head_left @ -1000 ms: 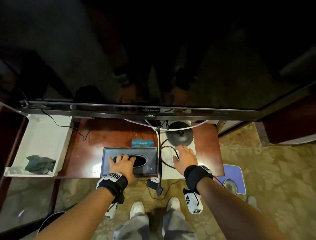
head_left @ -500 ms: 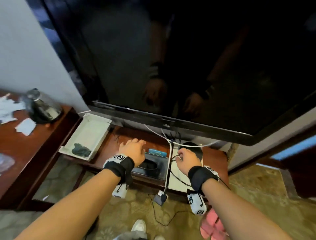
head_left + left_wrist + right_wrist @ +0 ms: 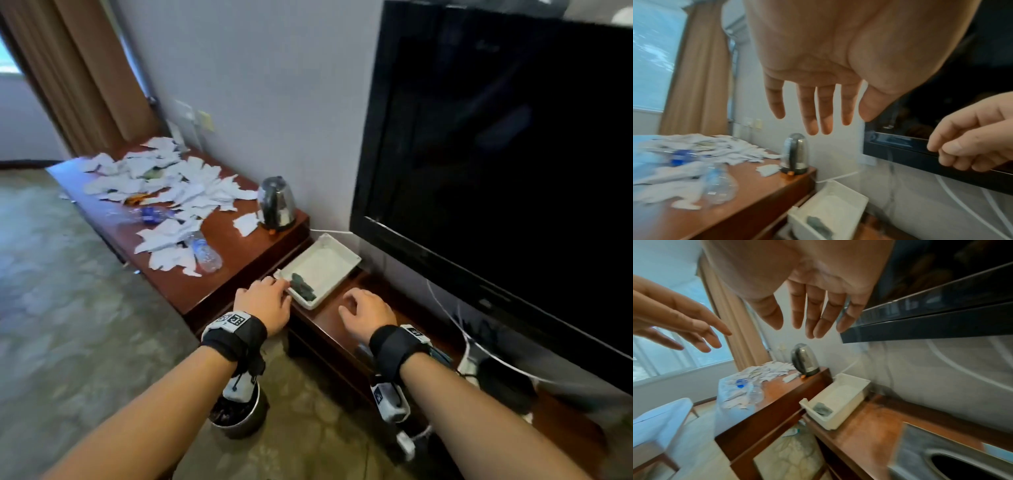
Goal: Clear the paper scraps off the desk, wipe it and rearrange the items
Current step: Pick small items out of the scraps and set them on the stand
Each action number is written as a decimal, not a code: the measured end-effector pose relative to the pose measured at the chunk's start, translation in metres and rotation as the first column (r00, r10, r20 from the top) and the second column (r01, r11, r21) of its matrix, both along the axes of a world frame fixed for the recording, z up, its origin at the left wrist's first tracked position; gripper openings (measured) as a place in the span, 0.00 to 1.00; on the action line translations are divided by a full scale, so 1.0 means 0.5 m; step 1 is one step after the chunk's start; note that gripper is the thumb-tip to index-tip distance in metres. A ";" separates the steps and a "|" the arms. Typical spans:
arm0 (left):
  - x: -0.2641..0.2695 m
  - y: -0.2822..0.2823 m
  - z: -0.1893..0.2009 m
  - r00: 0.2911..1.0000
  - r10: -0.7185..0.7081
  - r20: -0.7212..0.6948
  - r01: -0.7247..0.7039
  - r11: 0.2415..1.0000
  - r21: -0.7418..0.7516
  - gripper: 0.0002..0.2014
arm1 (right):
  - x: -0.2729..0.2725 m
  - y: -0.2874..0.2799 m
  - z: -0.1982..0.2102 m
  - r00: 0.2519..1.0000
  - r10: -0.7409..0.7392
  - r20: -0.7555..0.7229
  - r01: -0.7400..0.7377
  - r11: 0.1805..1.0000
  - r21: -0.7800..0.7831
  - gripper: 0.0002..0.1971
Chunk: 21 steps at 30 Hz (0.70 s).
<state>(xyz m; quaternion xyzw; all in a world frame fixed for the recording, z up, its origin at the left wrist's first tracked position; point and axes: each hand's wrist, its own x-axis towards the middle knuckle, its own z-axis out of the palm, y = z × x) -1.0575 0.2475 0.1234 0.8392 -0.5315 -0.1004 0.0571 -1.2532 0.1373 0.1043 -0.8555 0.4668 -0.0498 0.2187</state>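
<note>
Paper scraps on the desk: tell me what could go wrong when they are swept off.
1. Clear bottles lie among the paper scraps; a broad sweep could roll them off the desk.
2. The kettle stands at the desk's end beside stray scraps; a careless swipe might knock it toward the white tray below.

Left hand (image 3: pixel 265 303): palm down, fingers straight and slightly spread, thumb alongside. Holds nothing. Carried on left forearm (image 3: pixel 154 394), bare and stretched forward; left wrist strap (image 3: pixel 236 337) black, wrapped round the wrist.

Right hand (image 3: pixel 368 310): palm down, near the left hand and apart from it. Fingers loosely bent, thumb close to the forefinger. Grips nothing. Carried on right forearm (image 3: pixel 479 411), bare and stretched forward; right wrist strap (image 3: pixel 397 349) black, wrapped round the wrist.
</note>
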 end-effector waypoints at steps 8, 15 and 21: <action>0.379 0.249 0.030 0.981 0.179 0.080 -0.183 0.982 0.038 0.22 | 0.437 0.176 0.017 0.984 0.174 0.022 -0.174 0.985 -0.021 0.17; 0.641 0.410 0.033 0.945 0.319 0.074 -0.324 0.945 0.055 0.21 | 0.723 0.301 0.033 0.962 0.271 0.018 -0.270 0.962 -0.028 0.16; 0.804 0.414 0.015 0.932 0.358 0.045 -0.360 0.932 0.047 0.21 | 0.912 0.323 0.021 0.955 0.294 0.041 -0.295 0.955 0.028 0.15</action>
